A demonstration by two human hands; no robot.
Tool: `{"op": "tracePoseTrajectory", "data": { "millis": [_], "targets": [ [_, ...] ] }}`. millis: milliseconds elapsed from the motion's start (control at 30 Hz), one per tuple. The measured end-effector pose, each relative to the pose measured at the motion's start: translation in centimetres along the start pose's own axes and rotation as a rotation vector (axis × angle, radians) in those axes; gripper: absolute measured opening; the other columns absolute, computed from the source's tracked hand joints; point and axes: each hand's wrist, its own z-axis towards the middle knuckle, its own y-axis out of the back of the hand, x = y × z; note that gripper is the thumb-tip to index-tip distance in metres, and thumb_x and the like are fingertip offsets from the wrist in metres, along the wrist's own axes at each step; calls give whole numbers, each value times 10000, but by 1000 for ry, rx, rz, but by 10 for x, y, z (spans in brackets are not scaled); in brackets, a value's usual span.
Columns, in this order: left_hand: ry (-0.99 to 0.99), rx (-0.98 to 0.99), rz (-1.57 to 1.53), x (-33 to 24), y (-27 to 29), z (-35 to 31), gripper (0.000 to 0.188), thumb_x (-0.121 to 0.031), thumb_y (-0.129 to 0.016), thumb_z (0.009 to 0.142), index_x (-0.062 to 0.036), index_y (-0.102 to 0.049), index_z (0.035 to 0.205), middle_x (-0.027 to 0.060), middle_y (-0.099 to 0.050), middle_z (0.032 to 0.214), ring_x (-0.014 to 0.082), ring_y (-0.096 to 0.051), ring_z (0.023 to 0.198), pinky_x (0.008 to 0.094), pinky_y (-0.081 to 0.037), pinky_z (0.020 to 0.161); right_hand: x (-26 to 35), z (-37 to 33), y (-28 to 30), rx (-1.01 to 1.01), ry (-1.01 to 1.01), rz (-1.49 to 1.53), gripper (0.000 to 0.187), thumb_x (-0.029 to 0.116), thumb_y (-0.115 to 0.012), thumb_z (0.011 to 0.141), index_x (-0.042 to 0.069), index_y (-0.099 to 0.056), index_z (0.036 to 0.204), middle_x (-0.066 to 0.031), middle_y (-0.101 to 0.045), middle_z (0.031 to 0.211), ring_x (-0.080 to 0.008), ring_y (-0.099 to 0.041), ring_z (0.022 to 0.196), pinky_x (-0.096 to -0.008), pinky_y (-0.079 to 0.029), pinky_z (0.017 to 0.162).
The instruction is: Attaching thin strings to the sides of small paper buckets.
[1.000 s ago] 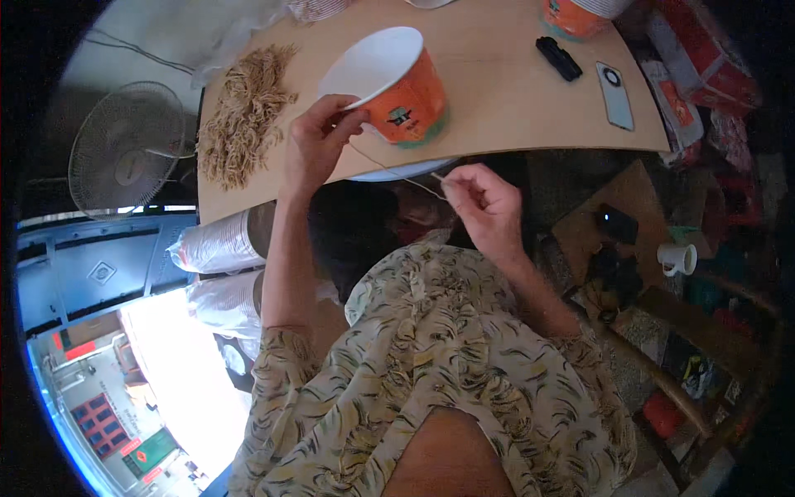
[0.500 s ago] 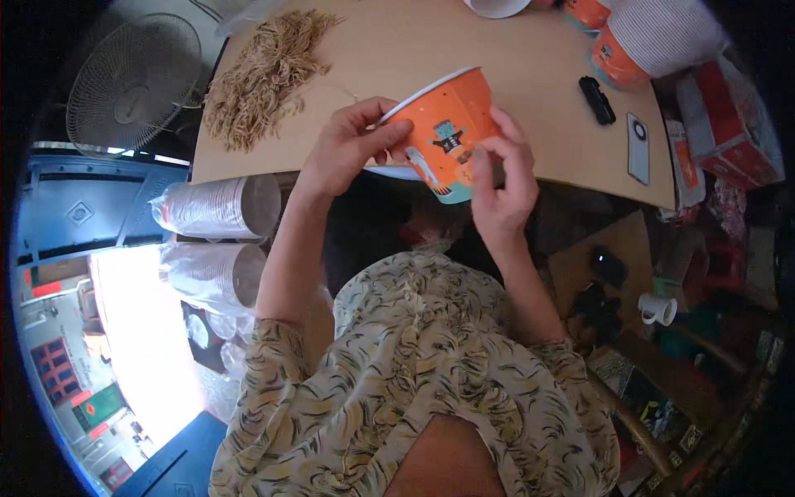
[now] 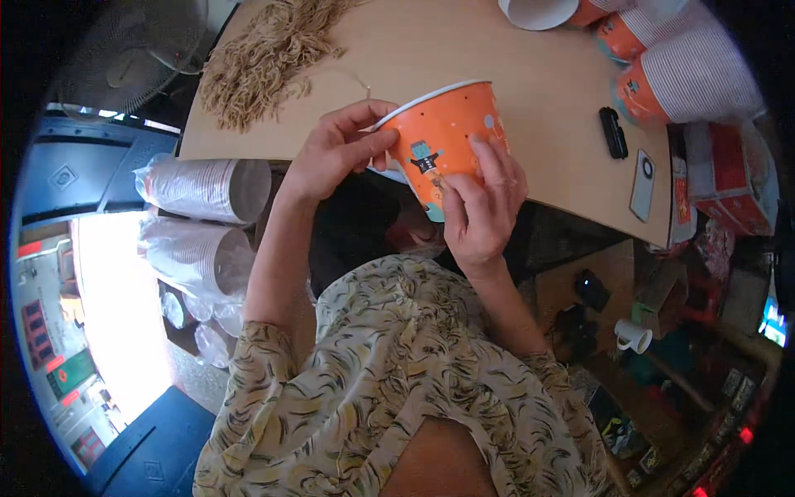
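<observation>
You've got the cup (image 3: 443, 137) tipped sideways, rim toward your left hand (image 3: 335, 149) pinching it, right hand (image 3: 480, 207) wrapped round its base.

Your work surface is a light wooden table (image 3: 513, 91) filling the upper centre of the frame. At its upper left lies a heap of tan string pieces (image 3: 269, 54). At upper right lie stacked orange paper cups (image 3: 687, 83). Below them, near the right edge, rest a small black device (image 3: 614, 132) and a grey phone (image 3: 643, 184).

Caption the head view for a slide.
Both hands, left hand and right hand, hold an orange paper bucket above the wooden table.
</observation>
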Motion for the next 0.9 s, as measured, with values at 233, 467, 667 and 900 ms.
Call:
{"op": "tracePoseTrajectory", "data": {
  "millis": [233,467,667,900],
  "targets": [
    [11,20,-37,-2,0,1,300,-186,-634,998,-32,-634,1256,-26,-669,837,19,-578,658,162,-406,553,-2,5,1,-2,19,5,106,110,-708,873,67,-651,951,-184,-604,1332,-387,-572,1228,-506,-418,1029],
    [-28,7,101,-33,-14,4,306,-218,-615,1018,8,-630,1223,-7,-665,822,36,-562,585,181,-452,530,19,-5,1,81,105,-54,140,100,-749,820,105,-673,938,-166,-608,1333,-357,-568,1250,-537,-377,1070],
    [-119,52,-8,-1,-3,18,246,-200,-584,1031,-6,-627,1176,-8,-650,862,59,-603,745,207,-479,683,-8,12,16,-90,-123,123,143,95,-737,845,63,-664,964,-222,-548,1384,-422,-499,1296,-485,-361,1093],
    [-51,101,-159,30,4,24,216,-206,-613,1014,-30,-641,1135,-18,-652,876,64,-596,788,214,-469,718,-24,3,11,-15,-77,119,115,135,-719,853,86,-665,941,-207,-522,1429,-420,-468,1332,-538,-307,1113]
  ]
}}
